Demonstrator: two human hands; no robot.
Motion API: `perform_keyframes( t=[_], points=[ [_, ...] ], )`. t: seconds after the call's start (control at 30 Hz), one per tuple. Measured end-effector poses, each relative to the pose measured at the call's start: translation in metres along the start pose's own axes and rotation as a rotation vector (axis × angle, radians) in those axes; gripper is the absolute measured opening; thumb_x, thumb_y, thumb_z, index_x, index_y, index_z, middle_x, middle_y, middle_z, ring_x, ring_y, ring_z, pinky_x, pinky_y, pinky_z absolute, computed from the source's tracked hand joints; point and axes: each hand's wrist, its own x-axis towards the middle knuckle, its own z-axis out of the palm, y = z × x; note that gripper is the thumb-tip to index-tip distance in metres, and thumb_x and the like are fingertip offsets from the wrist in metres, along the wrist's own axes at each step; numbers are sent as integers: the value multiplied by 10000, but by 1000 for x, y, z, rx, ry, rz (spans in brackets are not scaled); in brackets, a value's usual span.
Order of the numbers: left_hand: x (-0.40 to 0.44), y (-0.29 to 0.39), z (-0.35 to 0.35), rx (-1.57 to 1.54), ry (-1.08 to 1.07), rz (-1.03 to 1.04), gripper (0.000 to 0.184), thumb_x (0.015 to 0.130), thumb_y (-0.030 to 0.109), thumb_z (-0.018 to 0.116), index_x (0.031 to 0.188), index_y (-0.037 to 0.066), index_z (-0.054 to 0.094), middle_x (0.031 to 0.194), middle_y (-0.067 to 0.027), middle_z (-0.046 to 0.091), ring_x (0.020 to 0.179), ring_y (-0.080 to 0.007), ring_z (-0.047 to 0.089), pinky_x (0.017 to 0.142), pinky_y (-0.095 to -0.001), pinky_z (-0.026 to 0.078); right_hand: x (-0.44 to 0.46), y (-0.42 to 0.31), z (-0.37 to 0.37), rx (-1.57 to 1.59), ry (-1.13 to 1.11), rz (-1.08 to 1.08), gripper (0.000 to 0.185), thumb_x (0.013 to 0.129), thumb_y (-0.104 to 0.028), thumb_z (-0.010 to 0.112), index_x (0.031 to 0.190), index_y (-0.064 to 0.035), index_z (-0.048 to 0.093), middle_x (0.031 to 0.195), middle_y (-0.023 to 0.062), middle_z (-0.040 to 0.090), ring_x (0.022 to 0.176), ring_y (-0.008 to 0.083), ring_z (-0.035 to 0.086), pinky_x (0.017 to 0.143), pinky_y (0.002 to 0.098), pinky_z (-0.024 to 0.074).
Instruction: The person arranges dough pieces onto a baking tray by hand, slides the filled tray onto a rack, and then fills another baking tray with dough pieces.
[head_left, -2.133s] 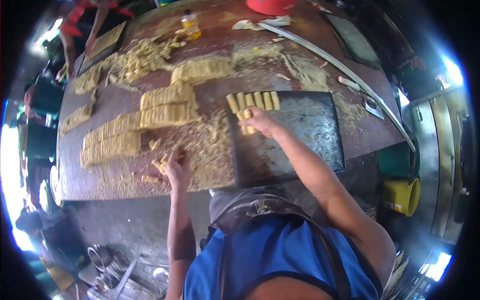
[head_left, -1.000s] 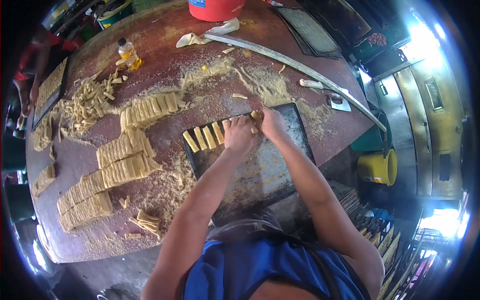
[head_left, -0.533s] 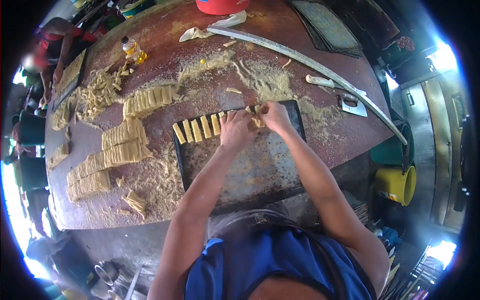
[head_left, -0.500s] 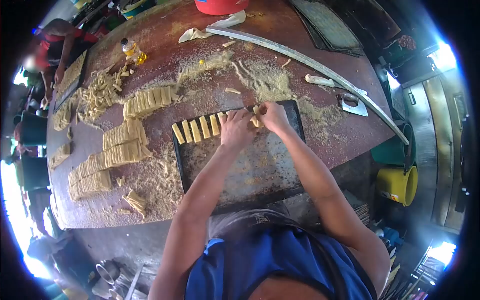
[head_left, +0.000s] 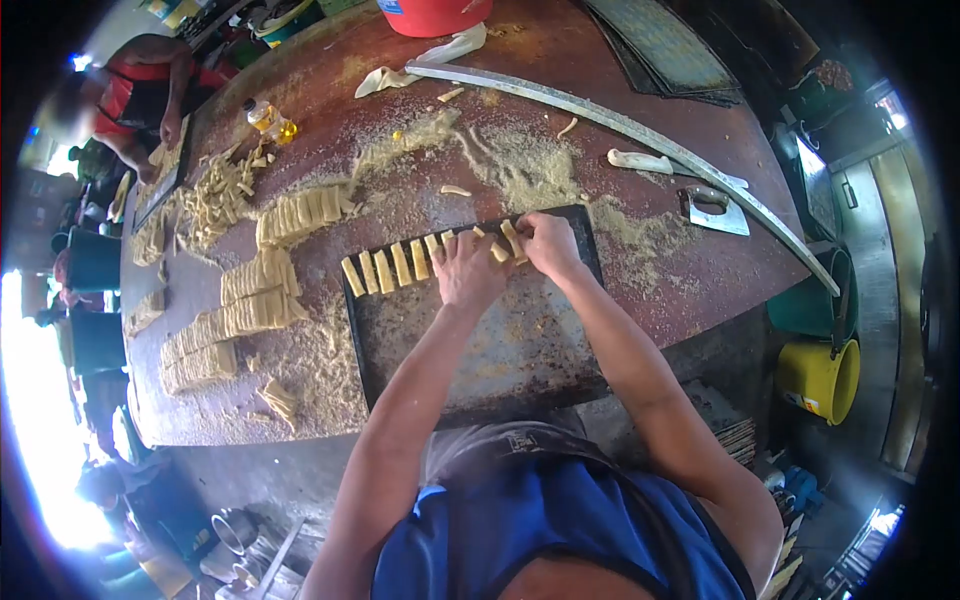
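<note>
A dark baking tray (head_left: 470, 385) lies in front of me, with a row of pale dough sticks (head_left: 402, 263) along its far edge. My left hand (head_left: 468, 270) is over the right part of this row, fingers curled down around sticks they partly cover. One tilted dough stick (head_left: 497, 251) shows at its thumb side. At the tray's far right corner, my right hand (head_left: 550, 243) pinches another dough stick (head_left: 512, 238) by its side. The tray's near part is bare, stained metal.
Stacked dough strips (head_left: 260, 295) and a loose pile (head_left: 222, 190) lie left, near an oil bottle (head_left: 268, 121). A long metal bar (head_left: 600, 112), a scraper (head_left: 716, 211) and a red tub (head_left: 435, 15) are beyond. A co-worker (head_left: 150, 90) handles another tray at far left.
Between my hands, the dough sticks have separated and now show more plainly, one tilted. My hands stay near the same place. The view has shifted slightly, and the co-worker's arms have moved.
</note>
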Motion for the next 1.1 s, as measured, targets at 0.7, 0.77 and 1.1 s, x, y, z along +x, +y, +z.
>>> perform_keyframes(
  t=[0.7, 0.77, 1.1],
  points=[
    [-96, -159, -64, -285, 188, 119, 359, 853, 270, 718, 1198, 182, 675, 1318, -80, 588, 1266, -279, 519, 1064, -493, 360, -32, -78, 46, 120, 40, -115, 174, 897, -176, 684, 1019, -57, 719, 820, 100, 724, 735, 159, 695, 675, 310, 531],
    [-135, -208, -100, -316, 343, -14, 269, 814, 144, 749, 1081, 124, 727, 1240, -101, 642, 1183, -298, 583, 1024, -459, 436, -56, -123, 73, 129, -181, -114, 180, 896, -184, 681, 1016, -54, 717, 835, 101, 730, 745, 170, 701, 670, 321, 539],
    [-317, -394, -159, -467, 238, -638, 393, 808, 161, 746, 1180, 61, 671, 1055, -165, 695, 908, -279, 690, 778, -383, 555, -163, -305, 292, 28, -517, -629, 289, 846, -190, 707, 1057, -2, 648, 956, 163, 679, 859, 281, 679, 794, 373, 562]
  ],
)
